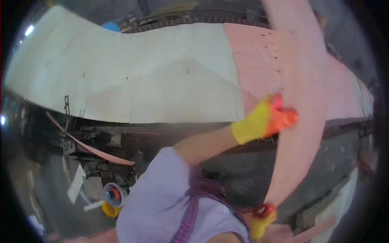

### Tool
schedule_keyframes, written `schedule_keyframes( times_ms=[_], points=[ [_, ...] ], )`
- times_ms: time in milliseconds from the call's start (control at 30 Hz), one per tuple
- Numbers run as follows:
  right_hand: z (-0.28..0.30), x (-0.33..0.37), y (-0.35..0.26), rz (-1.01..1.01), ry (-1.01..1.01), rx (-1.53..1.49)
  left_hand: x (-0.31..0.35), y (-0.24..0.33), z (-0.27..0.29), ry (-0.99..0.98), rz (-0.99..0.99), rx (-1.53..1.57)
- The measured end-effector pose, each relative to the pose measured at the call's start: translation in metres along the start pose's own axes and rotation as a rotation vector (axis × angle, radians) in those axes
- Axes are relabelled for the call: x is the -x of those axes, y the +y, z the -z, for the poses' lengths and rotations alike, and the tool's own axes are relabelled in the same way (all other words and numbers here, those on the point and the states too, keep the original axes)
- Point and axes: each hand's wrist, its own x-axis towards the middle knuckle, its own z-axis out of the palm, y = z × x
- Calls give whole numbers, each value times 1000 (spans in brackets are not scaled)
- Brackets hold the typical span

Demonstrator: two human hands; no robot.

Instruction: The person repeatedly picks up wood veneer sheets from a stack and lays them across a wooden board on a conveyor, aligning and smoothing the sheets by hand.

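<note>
A long, thin pink sheet (302,81), which looks like wood veneer, stretches from the far right down toward me, blurred by motion and slightly bowed. My left hand (271,117), in a yellow glove with an orange-red coated front, is closed on the sheet's left edge about midway along. At the sheet's near end my right hand (263,220), gloved the same way, grips the corner. Beneath the raised sheet, more pink sheeting (257,60) with a row of dark holes lies on the right of the long worktable. Pale, cream-white sheeting (174,77) covers its left and middle.
A narrow pink strip (93,150) slants down beside the table's near left edge. On the floor at lower left stand a round whitish tub (114,194) and a yellow container (110,209), near white offcuts (76,184). Pink and pale pieces (320,229) lie at lower right.
</note>
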Motion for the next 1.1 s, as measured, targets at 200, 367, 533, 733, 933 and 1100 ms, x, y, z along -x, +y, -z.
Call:
schedule_keyframes(
  times_ms=[200, 367, 533, 733, 933, 1100],
  points=[
    [-156, -139, -18, 11, -216, -223, 101, 131, 6, 1034, -573, -1213],
    [-272, -181, -120, -348, -292, -640, 201, 242, 111, 1023, -854, -866],
    [-377, -168, -251, -934, -759, -986, 339, 341, 214, 1451, -917, -679],
    [-510, -125, -348, -1327, -780, -1353, 456, 375, 285, 1541, -788, -407],
    [-547, -115, -365, -1818, -239, -1610, 512, 410, 289, 1514, -198, -400],
    [-497, -235, -404, -1593, -350, -1347, 595, 482, 274, 1372, -687, -340]
  ],
)
